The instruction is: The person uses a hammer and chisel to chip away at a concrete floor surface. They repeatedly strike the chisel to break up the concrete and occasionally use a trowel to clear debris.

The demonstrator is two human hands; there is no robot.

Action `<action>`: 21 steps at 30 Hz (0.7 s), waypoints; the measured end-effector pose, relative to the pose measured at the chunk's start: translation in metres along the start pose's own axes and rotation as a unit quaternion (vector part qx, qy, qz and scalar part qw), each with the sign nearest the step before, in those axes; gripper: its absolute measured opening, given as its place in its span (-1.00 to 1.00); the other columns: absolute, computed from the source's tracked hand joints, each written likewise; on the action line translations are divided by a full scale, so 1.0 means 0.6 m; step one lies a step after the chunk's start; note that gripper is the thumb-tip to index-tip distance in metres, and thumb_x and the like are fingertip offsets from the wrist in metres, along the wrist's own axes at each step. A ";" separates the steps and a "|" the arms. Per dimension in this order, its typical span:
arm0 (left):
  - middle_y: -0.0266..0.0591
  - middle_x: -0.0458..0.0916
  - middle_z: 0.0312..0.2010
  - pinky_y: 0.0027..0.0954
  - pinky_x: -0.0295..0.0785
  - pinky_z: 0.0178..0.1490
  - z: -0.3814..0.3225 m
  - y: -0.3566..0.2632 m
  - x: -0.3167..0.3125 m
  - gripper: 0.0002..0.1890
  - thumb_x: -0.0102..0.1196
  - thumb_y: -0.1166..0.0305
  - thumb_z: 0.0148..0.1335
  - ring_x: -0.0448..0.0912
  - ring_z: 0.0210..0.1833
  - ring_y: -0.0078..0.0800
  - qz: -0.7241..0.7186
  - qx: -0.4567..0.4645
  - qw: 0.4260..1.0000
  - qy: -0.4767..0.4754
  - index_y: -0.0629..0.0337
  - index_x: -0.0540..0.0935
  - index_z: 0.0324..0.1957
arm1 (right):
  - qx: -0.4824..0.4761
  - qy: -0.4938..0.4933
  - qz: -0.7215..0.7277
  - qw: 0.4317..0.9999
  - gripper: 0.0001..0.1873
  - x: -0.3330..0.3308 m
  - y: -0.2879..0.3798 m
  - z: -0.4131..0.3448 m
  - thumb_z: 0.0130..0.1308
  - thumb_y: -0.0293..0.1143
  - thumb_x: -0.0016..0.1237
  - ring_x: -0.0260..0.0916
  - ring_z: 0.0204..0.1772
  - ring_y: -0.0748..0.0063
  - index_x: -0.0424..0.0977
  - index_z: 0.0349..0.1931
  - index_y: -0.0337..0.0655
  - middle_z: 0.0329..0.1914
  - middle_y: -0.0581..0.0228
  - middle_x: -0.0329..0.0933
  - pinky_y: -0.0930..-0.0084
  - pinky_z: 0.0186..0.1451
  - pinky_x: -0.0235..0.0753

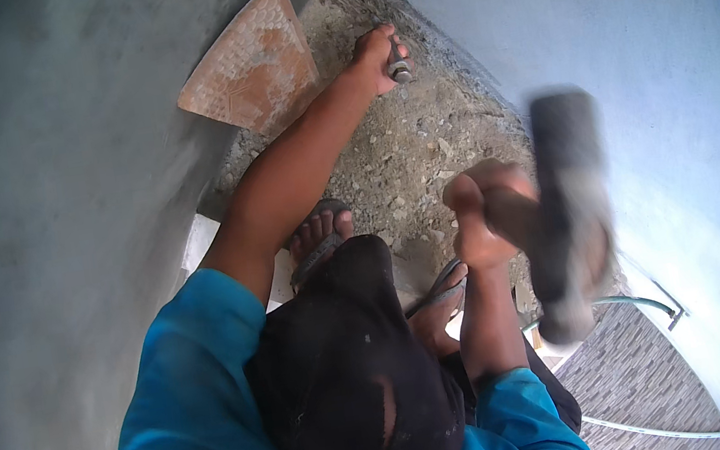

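Observation:
My left hand (377, 58) is closed around a metal chisel (401, 71), whose struck end faces up toward me. The chisel's tip is hidden behind my hand, near the foot of the right wall. In my right hand (479, 207) is the handle of a heavy hammer. Its head (564, 145), blurred by motion, is raised to the right, close to the camera and apart from the chisel. Below both hands lies rough, broken floor (403, 141) strewn with rubble chips.
A reddish tile piece (256, 66) leans against the grey left wall (44, 167). The pale right wall (640, 43) meets the rubble at a dark, scraped edge. My sandalled feet (319, 234) stand on the near floor. A green hose (644, 301) runs beside patterned flooring (646, 364).

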State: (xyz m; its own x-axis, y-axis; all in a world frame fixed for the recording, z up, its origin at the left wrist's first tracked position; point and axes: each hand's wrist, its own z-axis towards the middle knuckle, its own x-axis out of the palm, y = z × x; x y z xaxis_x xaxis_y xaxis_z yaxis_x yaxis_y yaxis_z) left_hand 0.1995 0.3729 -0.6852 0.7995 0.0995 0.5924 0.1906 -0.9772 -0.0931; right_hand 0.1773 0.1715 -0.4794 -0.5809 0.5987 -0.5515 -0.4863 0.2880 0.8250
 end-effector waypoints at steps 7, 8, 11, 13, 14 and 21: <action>-0.32 0.33 -0.41 -0.29 0.40 -0.47 0.028 0.008 0.004 -0.86 -0.04 0.28 0.43 0.38 -0.52 -0.45 -0.034 -0.006 0.999 0.008 0.08 0.38 -0.22 | 0.252 0.137 -0.121 0.950 -0.76 0.054 -0.131 0.005 0.18 -0.28 0.13 0.50 -0.42 0.31 0.51 -0.38 -0.31 -0.53 0.09 0.53 0.38 -0.25 0.46; -0.32 0.33 -0.41 -0.29 0.39 -0.48 0.019 0.010 -0.002 -0.85 -0.03 0.27 0.42 0.37 -0.53 -0.45 -0.022 -0.010 1.000 0.009 0.08 0.38 -0.23 | 0.247 0.133 -0.123 0.952 -0.75 0.055 -0.122 0.004 0.17 -0.28 0.13 0.49 -0.43 0.31 0.51 -0.37 -0.33 -0.52 0.09 0.54 0.38 -0.26 0.46; -0.31 0.35 -0.40 -0.30 0.37 -0.50 -0.002 0.007 0.005 -0.84 -0.02 0.25 0.42 0.37 -0.56 -0.45 0.010 -0.003 1.000 -0.016 0.07 0.38 -0.25 | 0.212 0.109 -0.100 0.966 -0.72 0.050 -0.071 0.008 0.20 -0.26 0.14 0.45 -0.51 0.28 0.49 -0.39 -0.35 -0.57 0.09 0.51 0.35 -0.29 0.46; -0.33 0.35 -0.42 -0.31 0.33 -0.52 -0.018 0.009 0.011 -0.84 -0.03 0.25 0.42 0.37 -0.56 -0.44 0.031 -0.013 0.999 -0.025 0.06 0.38 -0.26 | 0.067 0.036 0.032 0.997 -0.75 0.035 -0.026 0.012 0.25 -0.27 0.10 0.41 -0.54 0.24 0.47 -0.41 -0.30 -0.61 0.11 0.44 0.33 -0.31 0.45; -0.33 0.35 -0.43 -0.30 0.33 -0.53 -0.011 0.007 0.004 -0.83 -0.03 0.25 0.42 0.37 -0.56 -0.44 0.019 -0.011 1.000 -0.012 0.06 0.37 -0.26 | -0.008 0.005 0.102 0.995 -0.76 0.027 -0.004 0.006 0.28 -0.28 0.08 0.38 -0.56 0.23 0.46 -0.42 -0.28 -0.63 0.12 0.40 0.32 -0.32 0.45; -0.30 0.33 -0.48 -0.24 0.34 -0.56 0.028 0.011 -0.003 -0.82 -0.09 0.24 0.45 0.36 -0.56 -0.43 -0.036 -0.040 0.999 0.006 0.06 0.35 -0.27 | 0.086 0.111 -0.136 0.981 -0.84 0.041 -0.153 0.005 0.22 -0.37 0.08 0.36 -0.60 0.27 0.44 -0.47 -0.19 -0.66 0.31 0.42 0.35 -0.41 0.39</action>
State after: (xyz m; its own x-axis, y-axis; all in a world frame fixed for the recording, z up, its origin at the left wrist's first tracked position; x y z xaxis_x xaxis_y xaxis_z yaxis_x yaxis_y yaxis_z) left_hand 0.2090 0.3693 -0.7002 0.7784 0.1678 0.6050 0.2006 -0.9796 0.0137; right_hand 0.2096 0.1621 -0.5681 -0.5819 0.3104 -0.7517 -0.5368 0.5477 0.6417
